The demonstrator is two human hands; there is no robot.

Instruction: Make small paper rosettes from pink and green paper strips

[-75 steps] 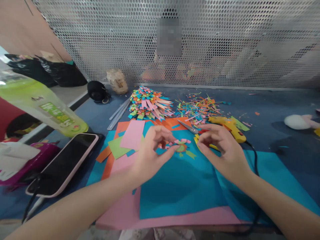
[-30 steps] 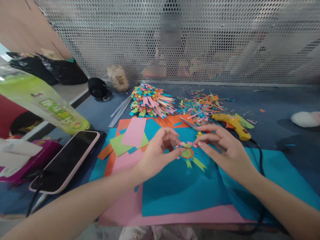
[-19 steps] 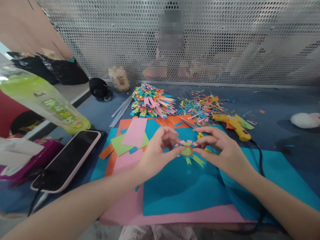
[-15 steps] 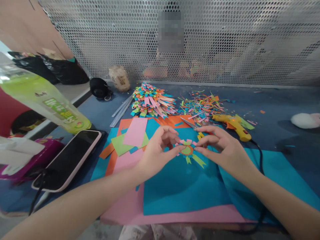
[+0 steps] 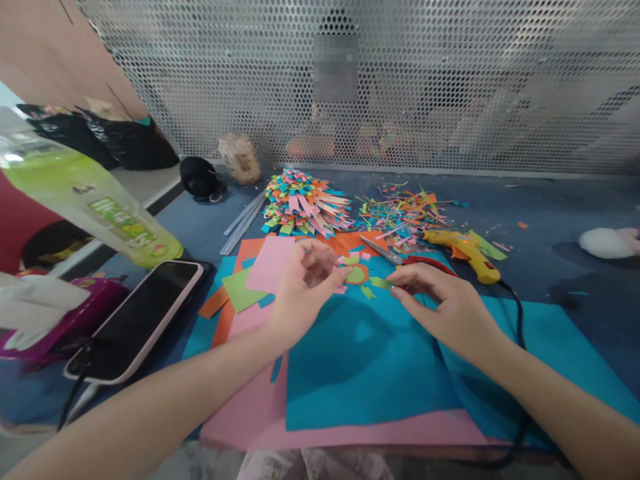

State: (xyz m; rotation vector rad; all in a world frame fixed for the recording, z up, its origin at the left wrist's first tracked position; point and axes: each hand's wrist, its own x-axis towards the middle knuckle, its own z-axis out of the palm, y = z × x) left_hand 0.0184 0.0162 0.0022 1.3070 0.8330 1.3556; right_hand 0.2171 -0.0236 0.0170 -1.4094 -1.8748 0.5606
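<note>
My left hand (image 5: 303,287) pinches a small paper rosette (image 5: 357,274), an orange ring with a green middle and pink and green strips round its rim. It hovers just above the blue paper sheet (image 5: 365,360). My right hand (image 5: 437,303) pinches one green strip at the rosette's right side. Just behind my right hand lie scissors (image 5: 383,252) with red handles and a yellow glue gun (image 5: 463,250), its black cord running past my right wrist.
A finished multicoloured paper flower (image 5: 300,210), a heap of paper scraps (image 5: 400,213) and clear glue sticks (image 5: 243,223) lie further back. A phone (image 5: 137,320), a green bottle (image 5: 95,207) and a magenta case (image 5: 75,320) sit left. Perforated metal screen (image 5: 450,80) closes the back.
The rosette has been lifted a little and moved back and left in my left hand. My right fingers have shifted from its top edge to a green strip on its right side.
</note>
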